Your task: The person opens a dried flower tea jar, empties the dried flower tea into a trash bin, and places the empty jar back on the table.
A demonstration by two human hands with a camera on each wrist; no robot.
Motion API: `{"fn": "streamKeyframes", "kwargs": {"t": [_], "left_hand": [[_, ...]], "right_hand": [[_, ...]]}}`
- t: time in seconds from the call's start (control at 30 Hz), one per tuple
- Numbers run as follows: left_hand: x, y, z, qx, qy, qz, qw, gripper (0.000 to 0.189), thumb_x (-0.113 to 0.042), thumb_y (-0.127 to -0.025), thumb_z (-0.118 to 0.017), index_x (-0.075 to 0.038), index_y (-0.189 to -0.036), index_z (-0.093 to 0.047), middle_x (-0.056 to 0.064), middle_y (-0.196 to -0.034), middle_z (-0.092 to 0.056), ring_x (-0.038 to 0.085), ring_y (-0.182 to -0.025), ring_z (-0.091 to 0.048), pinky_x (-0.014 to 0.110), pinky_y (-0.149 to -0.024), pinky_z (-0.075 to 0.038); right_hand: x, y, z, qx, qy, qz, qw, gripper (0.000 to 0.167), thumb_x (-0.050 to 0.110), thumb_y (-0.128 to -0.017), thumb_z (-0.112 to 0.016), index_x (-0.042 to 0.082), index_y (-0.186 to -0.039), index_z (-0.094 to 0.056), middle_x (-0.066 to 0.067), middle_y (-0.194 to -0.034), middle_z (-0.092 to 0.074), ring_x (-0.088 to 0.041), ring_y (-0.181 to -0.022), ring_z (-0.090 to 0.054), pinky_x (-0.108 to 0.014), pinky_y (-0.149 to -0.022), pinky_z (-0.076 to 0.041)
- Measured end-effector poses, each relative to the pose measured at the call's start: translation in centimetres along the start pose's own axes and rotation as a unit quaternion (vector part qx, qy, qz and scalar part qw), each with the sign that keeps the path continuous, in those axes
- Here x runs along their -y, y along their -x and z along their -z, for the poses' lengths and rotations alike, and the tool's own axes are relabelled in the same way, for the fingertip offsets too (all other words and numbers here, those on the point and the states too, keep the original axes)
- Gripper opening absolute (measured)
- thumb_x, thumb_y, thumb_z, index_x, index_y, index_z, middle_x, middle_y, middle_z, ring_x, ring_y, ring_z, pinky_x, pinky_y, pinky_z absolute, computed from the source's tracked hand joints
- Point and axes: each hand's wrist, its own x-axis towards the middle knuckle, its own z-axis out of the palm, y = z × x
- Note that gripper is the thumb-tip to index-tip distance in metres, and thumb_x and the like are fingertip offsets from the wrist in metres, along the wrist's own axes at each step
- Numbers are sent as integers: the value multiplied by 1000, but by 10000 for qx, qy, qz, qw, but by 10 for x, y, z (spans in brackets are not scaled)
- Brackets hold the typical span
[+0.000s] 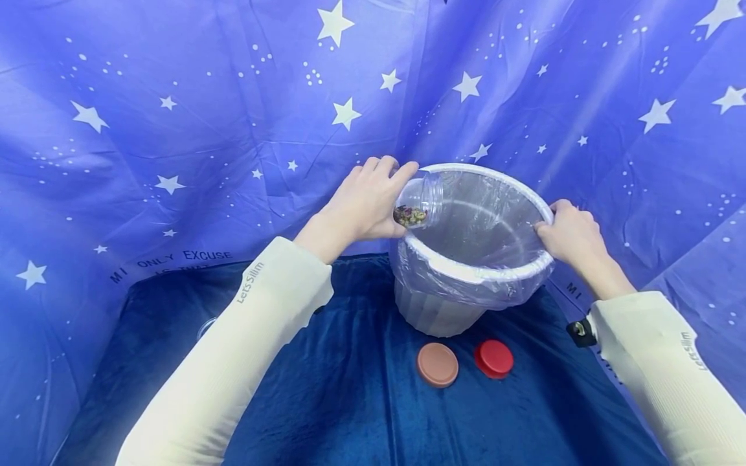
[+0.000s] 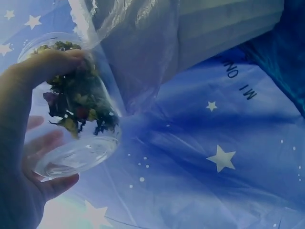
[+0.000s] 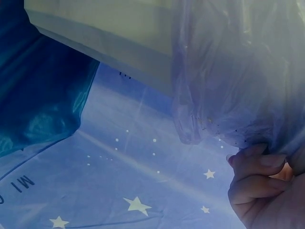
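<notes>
My left hand [image 1: 370, 200] grips a clear jar [image 1: 428, 194], which lies tipped on its side with its mouth over the bin's left rim. Dried petals and leaves [image 1: 410, 216] are gathered along the jar's lower side; the left wrist view shows the thumb across the glass and the jar's bare base [image 2: 78, 156]. A white bin [image 1: 434, 314], lined with a clear plastic bag [image 1: 509, 296], leans toward me. At its right side my right hand [image 1: 574, 234] holds the rim and the bag's edge, fingers curled in the right wrist view.
A coral round lid [image 1: 437, 365] and a red lid [image 1: 494, 357] lie on the dark blue cloth [image 1: 344, 388] before the bin. Beside the left sleeve shows a clear round edge [image 1: 205, 327], mostly hidden. A blue star-patterned curtain [image 1: 280, 84] hangs close behind and around.
</notes>
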Motion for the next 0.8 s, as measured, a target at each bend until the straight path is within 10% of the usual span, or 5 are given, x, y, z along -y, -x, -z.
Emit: {"fn": "streamKeyframes", "kwargs": {"t": [0.37, 0.8], "left_hand": [[-13, -5, 4, 12, -538, -76, 9985, 95, -53, -69, -81, -13, -143, -40, 13, -135, -52, 34, -128, -47, 51, -99, -43], [-22, -5, -5, -996, -1765, -1335, 9701, 73, -29, -77, -78, -16, -141, -45, 11, -134, -52, 31, -126, -46, 47, -106, -38]], "right_hand": [[-1, -1, -1, 44, 3, -26, 10000, 51, 26, -95, -47, -15, -126, -43, -41, -113, -53, -64, -103, -49, -69, -82, -43], [-2, -1, -1, 27, -18, -48, 10000, 50, 25, -94, -47, -14, -125, -44, -40, -112, -54, -63, -102, -49, -68, -81, -43]]}}
